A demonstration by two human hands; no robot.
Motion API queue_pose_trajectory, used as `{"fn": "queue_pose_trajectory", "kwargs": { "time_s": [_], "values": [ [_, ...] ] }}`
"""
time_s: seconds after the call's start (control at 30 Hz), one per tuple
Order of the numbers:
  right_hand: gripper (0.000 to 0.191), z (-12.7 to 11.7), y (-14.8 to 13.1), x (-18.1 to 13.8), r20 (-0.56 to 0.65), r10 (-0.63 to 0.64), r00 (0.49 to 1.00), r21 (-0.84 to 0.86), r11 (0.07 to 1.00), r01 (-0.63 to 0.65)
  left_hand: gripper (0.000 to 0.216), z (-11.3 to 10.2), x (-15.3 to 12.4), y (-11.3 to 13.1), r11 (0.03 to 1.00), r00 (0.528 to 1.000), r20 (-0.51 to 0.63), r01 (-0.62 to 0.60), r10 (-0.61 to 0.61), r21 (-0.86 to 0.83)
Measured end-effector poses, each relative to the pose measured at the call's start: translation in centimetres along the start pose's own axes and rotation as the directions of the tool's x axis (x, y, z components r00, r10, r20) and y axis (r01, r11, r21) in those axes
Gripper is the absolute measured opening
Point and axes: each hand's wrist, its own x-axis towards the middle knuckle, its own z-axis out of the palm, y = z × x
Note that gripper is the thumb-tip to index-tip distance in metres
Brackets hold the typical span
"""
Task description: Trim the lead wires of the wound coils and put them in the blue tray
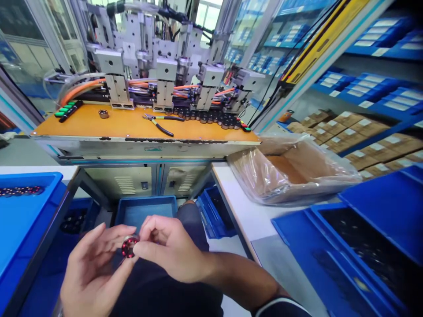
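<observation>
A small round part like a motor stator [127,247], with a dark metal ring and red-coppery coils inside, is held up in front of my lap. My left hand [90,270] grips it between thumb and fingers from the left. On its right side, the thumb and bent forefinger of my right hand [170,248] pinch at the ring's edge. My fingertips cover part of the ring.
Ahead, an orange bench top [139,127] carries pliers [161,119], a single round part [103,114] and a row of dark round parts [205,116] beneath a machine. A blue tray [29,211] stands left; a plastic-lined carton [291,171] and blue bins [343,246] stand right.
</observation>
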Motion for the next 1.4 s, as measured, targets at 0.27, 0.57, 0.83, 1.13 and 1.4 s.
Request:
{"fn": "queue_pose_trajectory", "kwargs": {
  "time_s": [0.27,0.57,0.83,1.13,1.4],
  "values": [
    [0.033,-0.5,1.3,-1.1,-0.104,-0.009,0.995,0.083,0.996,0.018,0.077,-1.6,0.6,-1.0,1.0,0.992,0.118,-0.031,0.032,-0.006],
    [0.039,-0.1,1.6,-1.6,-0.118,-0.009,0.993,0.087,0.996,0.019,0.05,-1.9,0.8,-0.6,0.977,0.966,0.182,0.198,-0.181,-0.079],
    [0.038,-0.6,-1.1,-1.0,0.009,0.009,1.0,-0.124,0.992,-0.008,0.023,-3.0,2.1,-0.7,0.967,0.896,0.37,0.254,-0.245,0.026],
    [0.024,-2.6,-1.5,-0.9,0.147,0.025,0.989,-0.206,0.979,0.006,0.026,-1.8,1.3,-0.1,0.876,0.867,0.201,0.477,-0.455,-0.075],
    [0.036,-3.1,-2.7,-0.3,0.215,0.119,0.969,-0.16,0.983,-0.086,0.021,-1.7,2.2,0.7,0.914,0.848,0.366,0.406,-0.382,0.012]
  ]
}}
